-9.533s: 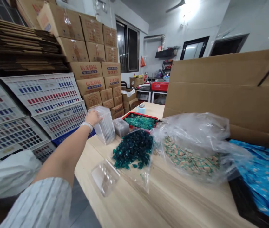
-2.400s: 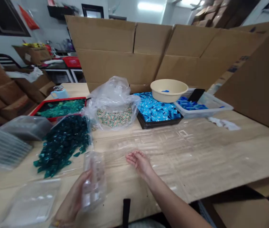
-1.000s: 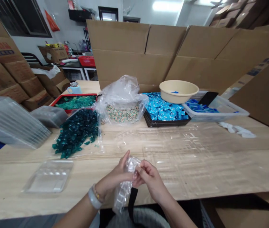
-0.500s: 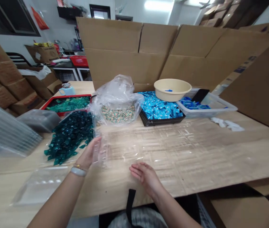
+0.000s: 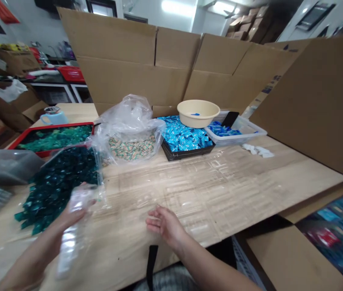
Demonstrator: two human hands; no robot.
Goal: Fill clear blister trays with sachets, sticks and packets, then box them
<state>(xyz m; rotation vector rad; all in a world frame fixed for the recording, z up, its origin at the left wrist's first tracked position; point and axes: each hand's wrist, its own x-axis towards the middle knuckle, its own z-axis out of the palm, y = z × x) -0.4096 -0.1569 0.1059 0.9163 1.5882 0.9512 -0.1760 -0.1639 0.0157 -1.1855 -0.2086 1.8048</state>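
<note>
A: Quick, what changed on my feed since the last look?

B: The left hand point(image 5: 68, 216) has swung lower and further out, and it grips a clear plastic blister tray point(image 5: 74, 230), which hangs on edge and is motion-blurred. Before, it stood nearer the middle of the table. The right hand point(image 5: 165, 226) is empty, open and relaxed, fingers loosely spread, resting well apart from the left hand.

A: What's right by the left hand?

B: Just past it is a loose heap of dark teal wrapped candies point(image 5: 56, 186) on a clear bag. Beyond that is a red tray of green candies point(image 5: 53, 137), and a blue mug point(image 5: 53, 117) stands behind the tray.

A: And ahead of the right hand?

B: A clear plastic sheet point(image 5: 189, 190) lies on the wooden table point(image 5: 280, 178). Past it sit a plastic bag of striped sachets point(image 5: 132, 149), a black tray of blue sachets point(image 5: 186, 137), a cream basin point(image 5: 198, 112) and a clear bin of blue packets point(image 5: 235, 133). White scraps point(image 5: 258, 150) lie to the far right.

A: Room?

B: An opened cardboard carton point(image 5: 147, 68) stands behind everything. A red basket point(image 5: 71, 74) is far off beyond the left hand. The view has turned, so a box of blurred printed packs point(image 5: 335, 238) now shows low, right of the right hand.
</note>
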